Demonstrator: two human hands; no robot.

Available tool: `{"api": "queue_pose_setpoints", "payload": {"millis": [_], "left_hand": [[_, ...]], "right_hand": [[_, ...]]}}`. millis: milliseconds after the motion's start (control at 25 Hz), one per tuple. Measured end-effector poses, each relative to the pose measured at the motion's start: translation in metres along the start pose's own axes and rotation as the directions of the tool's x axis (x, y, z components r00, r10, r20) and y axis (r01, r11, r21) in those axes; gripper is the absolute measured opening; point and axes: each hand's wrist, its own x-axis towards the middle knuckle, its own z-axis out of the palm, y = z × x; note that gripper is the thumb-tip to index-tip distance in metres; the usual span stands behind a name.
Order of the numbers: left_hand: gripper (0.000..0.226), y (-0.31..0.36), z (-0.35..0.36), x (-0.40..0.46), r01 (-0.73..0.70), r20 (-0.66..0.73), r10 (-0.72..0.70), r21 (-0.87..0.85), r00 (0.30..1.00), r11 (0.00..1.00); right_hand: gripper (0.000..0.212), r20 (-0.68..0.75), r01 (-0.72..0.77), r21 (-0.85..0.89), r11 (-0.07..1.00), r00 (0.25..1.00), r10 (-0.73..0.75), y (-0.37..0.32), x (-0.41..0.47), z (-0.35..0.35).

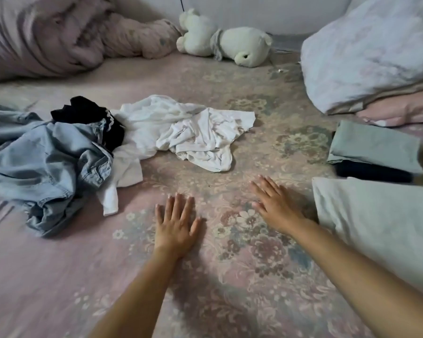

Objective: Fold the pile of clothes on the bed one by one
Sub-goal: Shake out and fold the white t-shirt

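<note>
With my left hand (175,225) and right hand (274,203) flat, fingers straight and empty on the pink floral bedsheet (230,276), I seem between garments, so next I'd reach for the crumpled white cotton top (188,130) just ahead.

Head view, down over bed (230,276)

- To your left on the bed (230,276) lies the unfolded pile of clothes (103,147).
- Your hands rest near, right of it.
- Folded stack (374,152) sits right; stuffed toy (225,42) lies far.
</note>
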Motion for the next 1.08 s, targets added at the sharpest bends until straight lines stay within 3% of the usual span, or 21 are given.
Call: {"api": "queue_pose_setpoints", "payload": {"millis": [160, 240, 400, 480, 560, 760, 920, 1000, 1080], "left_hand": [[0.073, -0.001, 0.015, 0.008, -0.025, -0.179, 0.021, -0.023, 0.984, 0.999], [0.069, -0.004, 0.023, 0.014, -0.026, -0.238, 0.022, -0.013, 0.971, 1.000], [0.066, -0.006, 0.031, 0.017, -0.050, -0.260, 0.051, 0.008, 0.964, 0.999], [0.067, -0.006, 0.027, 0.017, -0.048, -0.240, 0.048, 0.005, 0.970, 0.999], [0.071, -0.005, 0.022, 0.014, -0.044, -0.206, 0.042, -0.005, 0.978, 0.999], [0.074, 0.000, 0.002, 0.002, -0.063, -0.205, 0.038, -0.118, 0.978, 0.991], [0.043, 0.018, -0.020, -0.003, -0.215, -0.428, 0.101, -0.228, 0.898, 0.949], [0.046, 0.040, -0.031, -0.002, -0.267, -0.423, 0.122, -0.303, 0.898, 0.915], [0.051, 0.066, -0.029, 0.000, -0.338, -0.356, 0.233, -0.270, 0.905, 0.902]], "right_hand": [[0.063, 0.134, 0.053, -0.026, 0.998, 0.990, -0.049, -0.036, 0.105, 0.018], [0.055, 0.148, 0.067, -0.018, 0.998, 0.987, -0.063, -0.047, 0.138, 0.013], [0.029, -0.070, 0.087, -0.028, 0.996, 0.994, -0.088, -0.046, 0.136, 0.000], [0.019, -0.132, 0.140, 0.020, 0.990, 0.982, -0.137, -0.038, 0.115, 0.002], [0.024, -0.242, 0.284, -0.010, 0.959, 0.930, -0.278, -0.026, 0.085, 0.005], [0.019, -0.131, 0.499, -0.159, 0.852, 0.845, -0.519, -0.007, -0.046, 0.009], [0.019, -0.161, 0.518, -0.102, 0.849, 0.834, -0.528, 0.025, -0.135, 0.014], [0.014, -0.169, 0.533, -0.073, 0.843, 0.827, -0.537, 0.027, -0.156, 0.015], [0.012, -0.155, 0.534, -0.023, 0.845, 0.833, -0.531, 0.020, -0.159, 0.017]]}}
